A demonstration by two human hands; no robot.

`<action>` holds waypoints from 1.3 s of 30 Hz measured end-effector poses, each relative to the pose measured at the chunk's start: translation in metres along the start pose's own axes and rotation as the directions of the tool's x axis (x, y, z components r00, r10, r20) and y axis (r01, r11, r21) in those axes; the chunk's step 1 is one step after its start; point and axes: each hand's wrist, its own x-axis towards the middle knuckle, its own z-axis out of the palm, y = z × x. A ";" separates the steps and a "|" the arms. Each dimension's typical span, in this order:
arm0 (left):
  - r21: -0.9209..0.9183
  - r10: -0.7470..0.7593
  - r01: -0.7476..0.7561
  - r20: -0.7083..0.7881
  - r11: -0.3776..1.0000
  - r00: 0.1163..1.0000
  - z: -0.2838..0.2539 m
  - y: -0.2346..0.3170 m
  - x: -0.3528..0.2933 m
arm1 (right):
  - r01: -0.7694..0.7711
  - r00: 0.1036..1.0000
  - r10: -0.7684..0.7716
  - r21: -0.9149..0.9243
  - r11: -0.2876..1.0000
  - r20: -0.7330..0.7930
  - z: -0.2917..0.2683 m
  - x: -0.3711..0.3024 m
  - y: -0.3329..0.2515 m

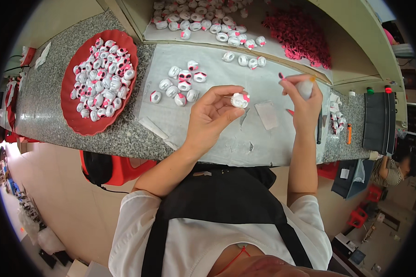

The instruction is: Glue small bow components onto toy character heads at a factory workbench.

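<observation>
My left hand [210,117] pinches a small white cat-shaped head [239,100] with a pink bow between thumb and fingers. Up and to the right, my right hand [305,104] is closed around a whitish squeeze bottle [305,87] with an orange tip. A tiny pink and dark piece [281,76] shows at that hand's thumb and fingertip, apart from the head. Left of my left hand, several similar white heads [174,71] lie on the white paper sheet [157,124], some with pink and black parts. A short row of plainer heads [243,60] is farther back.
A red scalloped tray [71,122] heaped with white heads stands at left. On the shelf behind are more heads [196,18] and a pile of pink pieces [300,39]. An orange marker-like stick [349,134] and a black pen-like tool [319,127] lie at right.
</observation>
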 end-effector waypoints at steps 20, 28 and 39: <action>0.535 0.305 -0.314 0.108 0.785 0.946 0.011 -0.010 0.000 | -0.307 0.947 0.184 0.567 0.765 0.264 0.023 -0.058 0.006; 0.274 0.170 -0.197 0.119 0.941 0.978 0.009 -0.008 -0.001 | -0.254 0.963 0.168 0.507 0.823 0.210 0.026 -0.059 0.005; -0.038 -0.032 0.039 0.180 0.999 0.983 0.002 -0.004 -0.001 | -0.234 0.956 0.080 0.571 0.787 0.282 0.031 -0.062 0.001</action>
